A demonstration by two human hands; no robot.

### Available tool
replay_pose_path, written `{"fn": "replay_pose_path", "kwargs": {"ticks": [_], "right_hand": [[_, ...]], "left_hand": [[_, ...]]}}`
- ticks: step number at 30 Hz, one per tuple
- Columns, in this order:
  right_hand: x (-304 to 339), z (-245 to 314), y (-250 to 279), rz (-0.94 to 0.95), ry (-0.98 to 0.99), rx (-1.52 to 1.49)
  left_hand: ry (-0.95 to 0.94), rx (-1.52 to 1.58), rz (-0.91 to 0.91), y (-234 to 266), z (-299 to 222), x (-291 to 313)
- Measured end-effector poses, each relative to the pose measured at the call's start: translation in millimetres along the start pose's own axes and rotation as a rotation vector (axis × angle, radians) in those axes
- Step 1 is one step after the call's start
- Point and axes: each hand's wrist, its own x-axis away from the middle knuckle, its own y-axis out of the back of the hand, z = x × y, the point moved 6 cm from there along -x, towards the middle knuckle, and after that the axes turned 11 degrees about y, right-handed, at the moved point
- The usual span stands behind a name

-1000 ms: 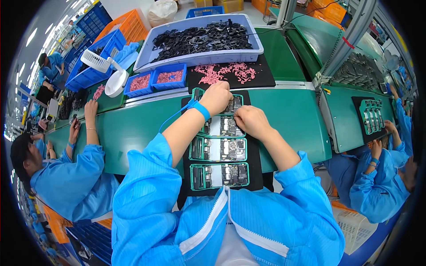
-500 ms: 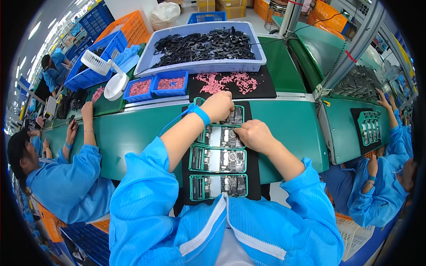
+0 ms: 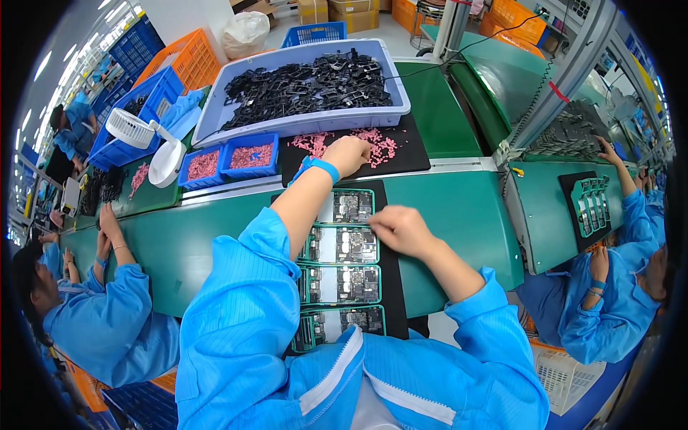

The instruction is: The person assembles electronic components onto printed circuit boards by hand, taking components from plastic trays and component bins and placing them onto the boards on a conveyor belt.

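Note:
My left hand, with a blue wrist strap, reaches over the loose pink pieces on the far black mat. Its fingers are bent together; what sits between the tips is hidden. My right hand is curled, thumb and forefinger close together at the right edge of the upper phone frames, and I cannot make out what they hold. Several green-edged phone frames with circuit boards lie in a column in front of me on a black mat. My left forearm covers part of the upper ones.
A large pale bin of black plastic parts stands behind the mat. Two small blue trays of pink pieces and a white fan are at the left. Co-workers sit at left and right. A metal post rises at the right.
My left hand has gone from the top phone frame out to the pink pieces on the far mat. My right hand stays beside the frames. The whole view has turned slightly.

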Motion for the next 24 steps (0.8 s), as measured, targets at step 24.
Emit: {"fn": "replay_pose_path", "kwargs": {"ticks": [24], "right_hand": [[-45,-111,24,0.02,-0.286,0.507]], "left_hand": [[-0.162,-0.203,0.144,-7,-14,-7]]}}
